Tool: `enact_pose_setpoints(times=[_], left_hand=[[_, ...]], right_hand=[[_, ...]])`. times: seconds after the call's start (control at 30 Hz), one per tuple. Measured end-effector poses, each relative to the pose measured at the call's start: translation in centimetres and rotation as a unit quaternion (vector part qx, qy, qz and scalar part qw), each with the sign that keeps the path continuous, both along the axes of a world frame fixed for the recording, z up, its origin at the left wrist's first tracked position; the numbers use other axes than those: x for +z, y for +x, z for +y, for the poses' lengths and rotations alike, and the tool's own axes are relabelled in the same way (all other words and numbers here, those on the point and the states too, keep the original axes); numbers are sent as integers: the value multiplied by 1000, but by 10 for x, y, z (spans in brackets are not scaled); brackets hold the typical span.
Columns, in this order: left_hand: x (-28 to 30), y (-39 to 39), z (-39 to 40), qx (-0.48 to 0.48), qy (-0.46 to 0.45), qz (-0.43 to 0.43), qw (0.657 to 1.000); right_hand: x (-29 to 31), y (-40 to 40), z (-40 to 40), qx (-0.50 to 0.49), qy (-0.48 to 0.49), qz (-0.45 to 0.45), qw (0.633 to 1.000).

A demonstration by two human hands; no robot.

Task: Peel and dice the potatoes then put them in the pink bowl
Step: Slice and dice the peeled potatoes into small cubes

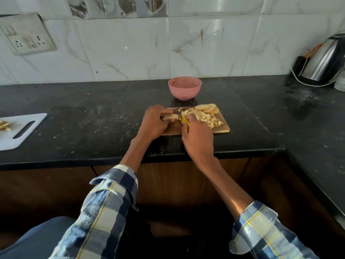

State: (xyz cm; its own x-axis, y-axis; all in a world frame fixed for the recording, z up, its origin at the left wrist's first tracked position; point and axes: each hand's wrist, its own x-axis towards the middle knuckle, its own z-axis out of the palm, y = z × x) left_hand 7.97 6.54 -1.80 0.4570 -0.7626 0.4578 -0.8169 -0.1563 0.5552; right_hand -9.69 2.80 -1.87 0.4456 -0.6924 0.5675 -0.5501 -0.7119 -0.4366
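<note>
A: What lies on the wooden cutting board [222,128]?

B: At its far right corner, a stack of round potato slices [207,108], overlapping one another. In the middle, a heap of diced potato [202,116], the pieces pale with some brown edges. At the left end, a single potato slice [170,116] lying flat.

A: How are the hands placed?

B: The left hand [154,122] rests over the left end of the board, its fingers [166,111] curled down around the single slice and holding it against the wood. The right hand [197,135] is clamped on a knife with a yellow handle [185,120]; the fingers are wrapped round the handle, and the dark blade [177,114] points away from the person, just beside the held slice. Whether the edge touches the slice cannot be told.

A: Where is the pink bowl [184,88]?

B: Upright on the black worktop [93,116], behind the board and apart from it, near the tiled wall [123,49]. Its inside is not visible from this angle.

A: What else appears?

B: A white cutting board [22,131] at the left edge with a few pale pieces on it, a steel kettle [324,60] at the far right, and a switch plate [26,34] on the wall
</note>
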Motion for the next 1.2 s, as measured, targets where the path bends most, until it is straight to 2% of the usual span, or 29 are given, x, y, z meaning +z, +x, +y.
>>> enact_pose_setpoints(times=[0.43, 0.57, 0.77, 1.2], left_hand=[[-1, -6, -4, 28, -20, 0, 999], [-2, -7, -6, 38, -22, 6, 999], [-5, -7, -7, 48, -28, 15, 998], [-3, -12, 2, 31, -53, 68, 996]], right_hand=[[0, 2, 7, 7, -63, 60, 996], [4, 4, 4, 3, -85, 127, 988], [14, 7, 6, 12, -57, 179, 982], [27, -47, 33, 10, -28, 107, 994]])
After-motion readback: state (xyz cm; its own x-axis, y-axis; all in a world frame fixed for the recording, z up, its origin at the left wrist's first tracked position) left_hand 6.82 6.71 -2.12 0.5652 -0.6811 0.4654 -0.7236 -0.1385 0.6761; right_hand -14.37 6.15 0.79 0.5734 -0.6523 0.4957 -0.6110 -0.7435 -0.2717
